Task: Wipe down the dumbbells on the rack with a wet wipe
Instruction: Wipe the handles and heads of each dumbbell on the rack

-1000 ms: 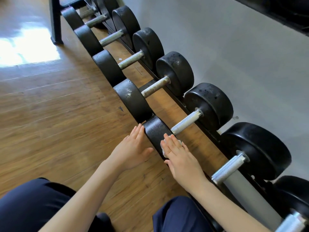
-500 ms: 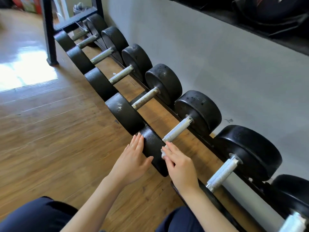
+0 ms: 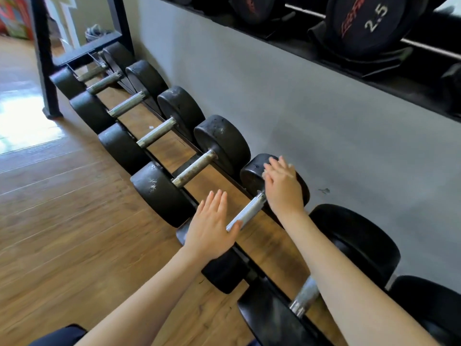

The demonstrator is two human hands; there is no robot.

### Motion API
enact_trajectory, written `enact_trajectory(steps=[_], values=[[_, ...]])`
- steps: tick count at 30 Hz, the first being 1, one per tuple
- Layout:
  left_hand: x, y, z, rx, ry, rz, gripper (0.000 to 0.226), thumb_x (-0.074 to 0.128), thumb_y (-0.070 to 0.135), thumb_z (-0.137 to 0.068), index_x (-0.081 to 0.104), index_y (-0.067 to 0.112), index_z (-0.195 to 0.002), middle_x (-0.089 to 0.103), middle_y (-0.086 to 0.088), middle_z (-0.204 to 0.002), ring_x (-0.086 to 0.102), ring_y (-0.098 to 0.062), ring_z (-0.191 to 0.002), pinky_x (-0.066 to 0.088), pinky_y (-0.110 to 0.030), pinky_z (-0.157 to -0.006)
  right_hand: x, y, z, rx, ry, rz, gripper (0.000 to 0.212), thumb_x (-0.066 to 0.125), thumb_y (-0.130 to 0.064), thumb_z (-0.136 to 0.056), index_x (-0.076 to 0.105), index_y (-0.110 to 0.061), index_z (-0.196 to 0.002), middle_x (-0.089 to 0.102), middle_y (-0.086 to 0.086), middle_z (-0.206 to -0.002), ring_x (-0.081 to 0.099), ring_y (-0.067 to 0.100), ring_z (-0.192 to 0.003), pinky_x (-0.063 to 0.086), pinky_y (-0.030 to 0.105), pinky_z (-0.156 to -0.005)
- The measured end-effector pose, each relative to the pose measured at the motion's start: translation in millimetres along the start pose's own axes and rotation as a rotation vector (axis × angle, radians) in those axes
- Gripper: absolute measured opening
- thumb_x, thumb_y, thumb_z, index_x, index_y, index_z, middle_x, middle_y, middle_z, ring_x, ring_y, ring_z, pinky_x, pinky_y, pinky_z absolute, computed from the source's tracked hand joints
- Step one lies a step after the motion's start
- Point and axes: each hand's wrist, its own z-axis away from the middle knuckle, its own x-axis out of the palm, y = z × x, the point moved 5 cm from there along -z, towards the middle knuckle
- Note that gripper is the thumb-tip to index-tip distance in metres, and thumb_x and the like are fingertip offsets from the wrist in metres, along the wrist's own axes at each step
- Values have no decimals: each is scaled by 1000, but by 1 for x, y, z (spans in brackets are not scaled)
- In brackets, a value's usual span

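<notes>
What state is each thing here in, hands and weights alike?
Left hand: flat, fingers straight, resting on the near head of the dumbbell.
Right hand: pressing a wet wipe onto the far head.
Dumbbell: lying on the rack.
Neighbouring dumbbell: racked, untouched, handle rusty.

A plain grey wall (image 3: 287, 101) runs from near right to far left and serves as the landmark here. Below and left of it spreads a wood-plank floor (image 3: 62, 221) in warm brown. At the wall's far end a black metal frame (image 3: 45, 58) stands upright on the floor, and beside its foot a bright patch of light (image 3: 22, 121) glares off the planks. Along the wall's top edge sits a dark shelf (image 3: 374, 78) carrying a black weight plate (image 3: 369, 23) marked 2.5. Something colourful, blurred, shows beyond the frame.
</notes>
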Motion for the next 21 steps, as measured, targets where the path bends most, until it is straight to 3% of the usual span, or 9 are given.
enact_trajectory(steps=[4,11,14,19,21], values=[[4,-6,-2,-53,11,0,78,34,52,-99,-3,13,-155,-7,-4,-163,-12,-19,-149,-4,-34,-120,14,-12,-21,-138,-168,315,50,23,-28,-104,19,-10,-150,15,8,-158,7,24,-146,3,36,-117],[3,-11,0,-63,41,64,76,37,48,-99,-2,15,-155,-8,-1,-163,-16,-17,-148,-6,-28,-117,-1,13,30,71,-232,273,58,23,-31,-103,-3,-13,-151,-10,4,-159,-9,19,-146,-2,31,-115],[3,-11,-6,-72,43,55,76,34,50,-100,-3,14,-155,-11,-2,-162,-16,-18,-148,-6,-29,-117,0,7,3,21,-290,335,57,21,-30,-104,-3,-9,-151,-10,7,-159,-11,21,-145,-6,31,-114],[3,-10,-5,-54,5,63,74,33,48,-100,-3,13,-155,-10,-4,-163,-15,-19,-148,-10,-28,-114,24,-15,-56,-157,-488,480,57,26,-37,-103,13,-9,-151,7,9,-159,2,25,-147,5,39,-117],[4,-10,-4,-54,-1,76,74,33,48,-100,-3,14,-155,-10,-3,-163,-14,-19,-148,-9,-30,-115,28,-16,-56,-218,-495,529,58,27,-39,-103,14,-11,-151,9,8,-159,2,24,-147,5,39,-117]])
